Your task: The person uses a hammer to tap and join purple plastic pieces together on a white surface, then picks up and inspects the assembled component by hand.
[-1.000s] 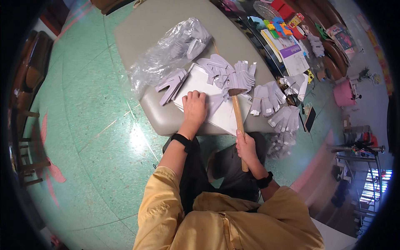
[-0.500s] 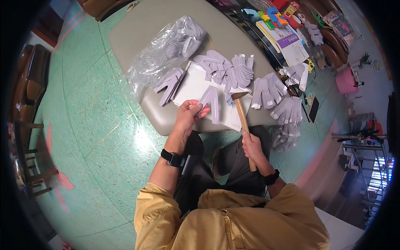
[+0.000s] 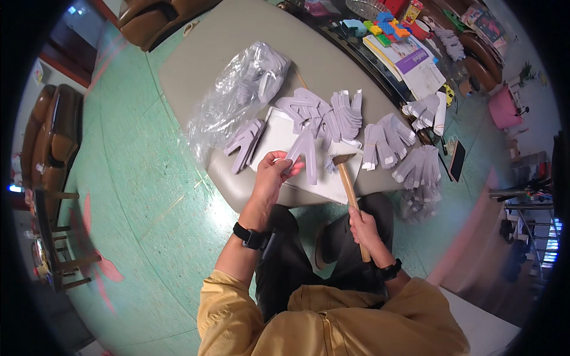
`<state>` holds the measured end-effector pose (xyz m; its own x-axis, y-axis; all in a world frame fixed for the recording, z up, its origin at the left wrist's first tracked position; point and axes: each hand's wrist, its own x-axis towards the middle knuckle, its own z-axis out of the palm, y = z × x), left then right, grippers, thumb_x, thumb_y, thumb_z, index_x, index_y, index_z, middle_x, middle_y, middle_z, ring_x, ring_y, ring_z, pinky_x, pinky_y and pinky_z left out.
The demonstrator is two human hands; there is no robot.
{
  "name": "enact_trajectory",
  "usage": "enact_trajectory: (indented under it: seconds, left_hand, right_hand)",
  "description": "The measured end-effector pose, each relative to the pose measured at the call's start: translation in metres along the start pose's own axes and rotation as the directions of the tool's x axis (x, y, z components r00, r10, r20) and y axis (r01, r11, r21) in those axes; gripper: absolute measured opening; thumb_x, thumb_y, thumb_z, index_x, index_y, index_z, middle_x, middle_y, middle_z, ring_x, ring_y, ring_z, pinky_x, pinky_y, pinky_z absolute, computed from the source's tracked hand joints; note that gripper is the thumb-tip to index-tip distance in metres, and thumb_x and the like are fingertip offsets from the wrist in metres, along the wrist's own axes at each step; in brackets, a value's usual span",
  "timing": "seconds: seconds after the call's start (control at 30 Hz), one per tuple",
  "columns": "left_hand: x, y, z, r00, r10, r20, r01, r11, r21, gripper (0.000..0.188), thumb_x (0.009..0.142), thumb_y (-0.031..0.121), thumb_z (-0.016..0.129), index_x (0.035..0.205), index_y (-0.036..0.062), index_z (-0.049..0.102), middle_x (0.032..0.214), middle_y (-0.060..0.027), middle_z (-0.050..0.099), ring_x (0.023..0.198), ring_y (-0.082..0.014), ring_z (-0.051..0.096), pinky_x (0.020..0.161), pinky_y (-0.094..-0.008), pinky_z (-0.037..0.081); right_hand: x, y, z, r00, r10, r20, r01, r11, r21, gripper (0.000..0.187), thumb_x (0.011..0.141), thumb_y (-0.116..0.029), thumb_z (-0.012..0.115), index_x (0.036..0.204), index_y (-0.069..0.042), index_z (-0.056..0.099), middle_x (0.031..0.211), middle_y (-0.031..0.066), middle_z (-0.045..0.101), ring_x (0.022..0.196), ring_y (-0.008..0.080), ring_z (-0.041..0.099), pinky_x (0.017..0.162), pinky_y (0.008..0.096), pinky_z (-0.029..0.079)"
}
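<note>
My left hand point(image 3: 275, 173) is closed on one leg of a pale lilac V-shaped piece point(image 3: 310, 155), held over a white board point(image 3: 279, 126). In my right hand point(image 3: 363, 225) is the wooden handle of a hammer point(image 3: 350, 191); its dark head lies low over the board's right side, right of the V-shaped piece. Whether the head touches the board I cannot tell. Beyond my hands lies a heap of similar lilac pieces point(image 3: 309, 108), with a fanned stack point(image 3: 346, 115) at its right. Another small stack of V-shaped pieces point(image 3: 244, 145) rests left of the board.
The board lies on a grey padded surface point(image 3: 202, 53). A clear plastic bag point(image 3: 228, 101) with more pieces is at the far left. Banded bundles point(image 3: 386, 141) lie at the right edge. Papers point(image 3: 418, 68) and colourful toy bricks point(image 3: 389, 28) sit on a dark table at the far right.
The whole view has shifted slightly. Both hands keep their grips, and the V-shaped piece and the hammer stay in nearly the same place over the board.
</note>
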<state>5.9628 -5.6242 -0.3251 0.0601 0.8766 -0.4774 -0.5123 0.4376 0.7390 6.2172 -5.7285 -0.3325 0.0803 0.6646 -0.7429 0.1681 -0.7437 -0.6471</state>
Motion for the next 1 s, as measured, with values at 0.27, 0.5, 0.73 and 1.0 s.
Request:
enact_trajectory:
  seconds: [0.27, 0.5, 0.73, 1.0]
  left_hand:
    - [0.049, 0.017, 0.034, 0.887, 0.460, 0.037, -0.449, 0.843, 0.296, 0.044, 0.082, 0.012, 0.061, 0.121, -0.0006, 0.043, 0.110, -0.0160, 0.056, 0.108, -0.0279, 0.051, 0.094, -0.0363, 0.039]
    - [0.017, 0.001, -0.062, 0.495, 0.847, -0.194, 0.038, 0.202, 0.979, 0.036, 0.072, 0.011, 0.061, 0.107, 0.0032, 0.055, 0.098, -0.0149, 0.057, 0.095, -0.0334, 0.051, 0.083, -0.0432, 0.039]
    - [0.008, 0.002, -0.080, 0.619, 0.778, -0.106, -0.026, 0.155, 0.988, 0.020, 0.072, 0.013, 0.065, 0.089, 0.0042, 0.061, 0.088, -0.0108, 0.060, 0.086, -0.0295, 0.053, 0.077, -0.0433, 0.040]
    - [0.002, -0.009, -0.083, 0.706, 0.684, -0.186, -0.134, 0.386, 0.913, 0.018, 0.071, 0.011, 0.067, 0.087, 0.0042, 0.060, 0.087, -0.0099, 0.060, 0.086, -0.0286, 0.055, 0.073, -0.0413, 0.041]
  right_hand:
    - [0.002, 0.004, 0.003, 0.999, 0.053, 0.005, -0.053, 0.996, 0.067, 0.040, 0.088, -0.044, 0.053, 0.065, -0.012, 0.043, 0.048, -0.0052, 0.036, 0.034, 0.0053, 0.033, 0.031, 0.0214, 0.026]
    - [0.001, 0.002, 0.004, 1.000, 0.021, -0.001, -0.021, 0.999, 0.032, 0.041, 0.090, -0.043, 0.049, 0.067, -0.010, 0.042, 0.048, -0.0036, 0.036, 0.034, 0.0058, 0.030, 0.032, 0.0220, 0.026]
    - [-0.001, 0.002, 0.007, 0.999, 0.033, -0.014, -0.032, 0.998, 0.053, 0.039, 0.089, -0.042, 0.052, 0.066, -0.011, 0.044, 0.049, -0.0045, 0.037, 0.034, 0.0057, 0.032, 0.032, 0.0219, 0.025]
    - [0.002, 0.005, 0.009, 0.999, 0.031, -0.020, -0.030, 0.999, 0.022, 0.038, 0.089, -0.042, 0.052, 0.067, -0.011, 0.044, 0.049, -0.0048, 0.037, 0.035, 0.0056, 0.032, 0.032, 0.0217, 0.026]
